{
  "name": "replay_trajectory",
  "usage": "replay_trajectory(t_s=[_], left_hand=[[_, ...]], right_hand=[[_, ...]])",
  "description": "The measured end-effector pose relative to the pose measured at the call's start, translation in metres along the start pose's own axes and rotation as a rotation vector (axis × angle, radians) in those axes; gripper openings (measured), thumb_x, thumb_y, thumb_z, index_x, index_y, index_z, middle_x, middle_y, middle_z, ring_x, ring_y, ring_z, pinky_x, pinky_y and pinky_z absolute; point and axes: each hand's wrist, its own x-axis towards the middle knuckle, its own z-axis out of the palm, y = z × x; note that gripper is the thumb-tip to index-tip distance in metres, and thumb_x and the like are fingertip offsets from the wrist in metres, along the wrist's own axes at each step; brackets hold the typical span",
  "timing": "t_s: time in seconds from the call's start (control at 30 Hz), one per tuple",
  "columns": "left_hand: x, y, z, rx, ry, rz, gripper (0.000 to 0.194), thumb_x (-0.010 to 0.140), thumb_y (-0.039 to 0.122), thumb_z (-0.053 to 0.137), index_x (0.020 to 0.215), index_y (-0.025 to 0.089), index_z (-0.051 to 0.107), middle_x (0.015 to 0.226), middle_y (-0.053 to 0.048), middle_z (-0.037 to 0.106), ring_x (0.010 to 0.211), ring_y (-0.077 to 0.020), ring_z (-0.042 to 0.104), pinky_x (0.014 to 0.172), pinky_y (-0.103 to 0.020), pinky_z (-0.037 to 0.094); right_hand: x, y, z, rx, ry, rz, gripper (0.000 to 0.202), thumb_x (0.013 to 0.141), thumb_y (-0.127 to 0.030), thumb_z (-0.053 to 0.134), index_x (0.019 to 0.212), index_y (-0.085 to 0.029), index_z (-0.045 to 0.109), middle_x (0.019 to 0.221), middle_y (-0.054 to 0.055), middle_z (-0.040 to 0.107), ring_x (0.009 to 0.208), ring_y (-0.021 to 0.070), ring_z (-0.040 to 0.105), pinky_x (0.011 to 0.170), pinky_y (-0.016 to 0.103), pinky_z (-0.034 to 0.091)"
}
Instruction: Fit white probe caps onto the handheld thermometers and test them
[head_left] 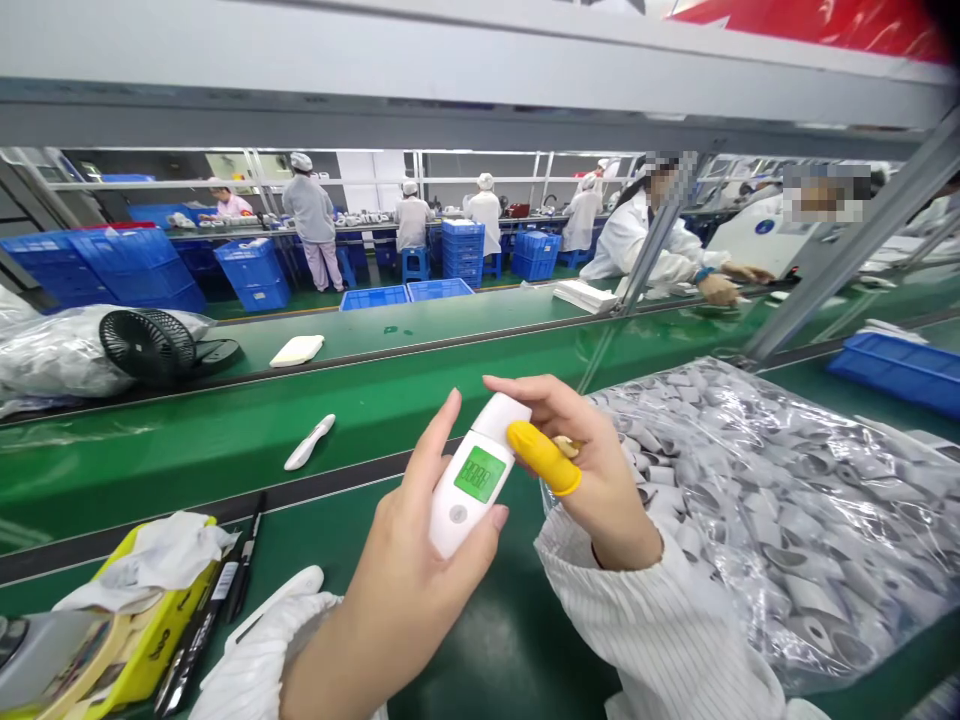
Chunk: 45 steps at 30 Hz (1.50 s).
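Note:
A white handheld infrared thermometer (471, 476) is tilted in front of me, its small screen lit green with dark digits and a round grey button below. My left hand (420, 560) is wrapped around its body, with the thumb along the lower right side. At the top end, my right hand (581, 450) pinches the white tip section (501, 412) between thumb and fingers. A yellow finger cot (544, 457) covers the right thumb. Beneath my left sleeve lies another white thermometer-like piece (277, 600), partly hidden.
On the right, a clear bag (757, 520) holds many grey-white plastic shells. Pens (202, 620) and a yellow box (161, 640) with a cloth stand at left. One white piece (310, 443) lies on the green conveyor (210, 450). Beyond are a black fan (150, 345) and co-workers.

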Motion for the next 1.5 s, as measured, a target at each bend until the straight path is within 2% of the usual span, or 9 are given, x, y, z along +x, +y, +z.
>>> replay_trajectory(t_s=[0.5, 0.63, 0.73, 0.8, 0.93, 1.0, 1.13, 1.3, 1.5], left_hand=[[-0.002, -0.005, -0.001, -0.056, 0.013, -0.044, 0.082, 0.089, 0.04, 0.069, 0.157, 0.042, 0.023, 0.102, -0.001, 0.073, 0.055, -0.0114, 0.054, 0.048, -0.021, 0.046], [-0.001, -0.004, -0.001, -0.064, 0.019, -0.044, 0.081, 0.089, 0.04, 0.069, 0.156, 0.042, 0.023, 0.1, 0.0, 0.073, 0.054, -0.0111, 0.053, 0.049, -0.021, 0.046], [-0.001, -0.005, -0.002, -0.031, 0.012, -0.038, 0.081, 0.089, 0.04, 0.069, 0.156, 0.043, 0.023, 0.095, 0.001, 0.072, 0.053, -0.0105, 0.053, 0.047, -0.02, 0.045], [-0.003, -0.006, -0.003, -0.022, 0.008, -0.044, 0.083, 0.089, 0.039, 0.069, 0.156, 0.043, 0.021, 0.096, 0.001, 0.071, 0.054, -0.0108, 0.054, 0.046, -0.02, 0.044], [-0.005, -0.005, -0.003, -0.037, -0.018, -0.058, 0.085, 0.089, 0.038, 0.069, 0.157, 0.043, 0.018, 0.102, -0.001, 0.072, 0.058, -0.0122, 0.057, 0.049, -0.021, 0.048], [-0.006, -0.005, -0.003, -0.048, -0.038, -0.056, 0.084, 0.09, 0.038, 0.068, 0.157, 0.044, 0.017, 0.1, 0.0, 0.072, 0.058, -0.0121, 0.057, 0.051, -0.021, 0.049], [-0.004, -0.003, -0.001, -0.04, -0.061, -0.037, 0.078, 0.092, 0.04, 0.066, 0.156, 0.046, 0.021, 0.1, 0.001, 0.073, 0.059, -0.0123, 0.058, 0.054, -0.021, 0.05], [-0.002, -0.003, -0.002, 0.044, -0.014, 0.0, 0.078, 0.09, 0.042, 0.067, 0.157, 0.04, 0.024, 0.083, 0.002, 0.069, 0.048, -0.0102, 0.051, 0.044, -0.02, 0.042], [-0.005, -0.002, -0.004, 0.029, 0.02, -0.036, 0.09, 0.087, 0.041, 0.071, 0.158, 0.041, 0.016, 0.094, 0.001, 0.071, 0.059, -0.0148, 0.061, 0.049, -0.022, 0.046]], right_hand=[[0.001, -0.001, 0.001, 0.051, 0.022, 0.049, 0.024, 0.087, -0.034, 0.072, 0.109, -0.025, 0.068, 0.081, 0.0, 0.067, 0.066, 0.0114, 0.064, 0.053, 0.021, 0.05], [0.001, -0.002, 0.003, 0.121, 0.131, 0.068, 0.019, 0.091, -0.035, 0.068, 0.108, -0.026, 0.067, 0.074, -0.002, 0.065, 0.059, 0.0095, 0.061, 0.049, 0.02, 0.048], [0.002, -0.002, 0.002, 0.101, 0.055, 0.055, 0.022, 0.086, -0.032, 0.074, 0.106, -0.025, 0.07, 0.078, -0.001, 0.066, 0.06, 0.0088, 0.06, 0.049, 0.019, 0.047], [0.004, -0.001, 0.001, 0.117, 0.038, 0.073, 0.022, 0.084, -0.033, 0.075, 0.104, -0.024, 0.072, 0.076, -0.001, 0.065, 0.055, 0.0071, 0.056, 0.046, 0.018, 0.043], [0.008, 0.003, -0.002, 0.251, 0.173, 0.179, 0.027, 0.086, -0.046, 0.071, 0.097, -0.021, 0.068, 0.064, -0.004, 0.064, 0.036, 0.0028, 0.036, 0.033, 0.017, 0.025], [0.009, 0.005, -0.002, 0.282, 0.221, 0.188, 0.031, 0.084, -0.05, 0.071, 0.095, -0.021, 0.065, 0.061, -0.004, 0.064, 0.034, 0.0034, 0.036, 0.031, 0.018, 0.022], [0.007, 0.006, -0.002, 0.172, 0.232, 0.123, 0.028, 0.088, -0.049, 0.067, 0.099, -0.023, 0.066, 0.061, -0.005, 0.061, 0.037, 0.0044, 0.038, 0.034, 0.019, 0.029], [0.001, -0.002, 0.002, -0.062, 0.107, 0.001, 0.024, 0.084, -0.043, 0.073, 0.1, -0.025, 0.072, 0.085, 0.001, 0.066, 0.067, 0.013, 0.064, 0.055, 0.024, 0.052], [-0.002, 0.0, 0.013, 0.052, 0.119, -0.016, 0.021, 0.089, -0.036, 0.069, 0.108, -0.027, 0.069, 0.092, 0.001, 0.068, 0.075, 0.0123, 0.067, 0.064, 0.023, 0.056]])
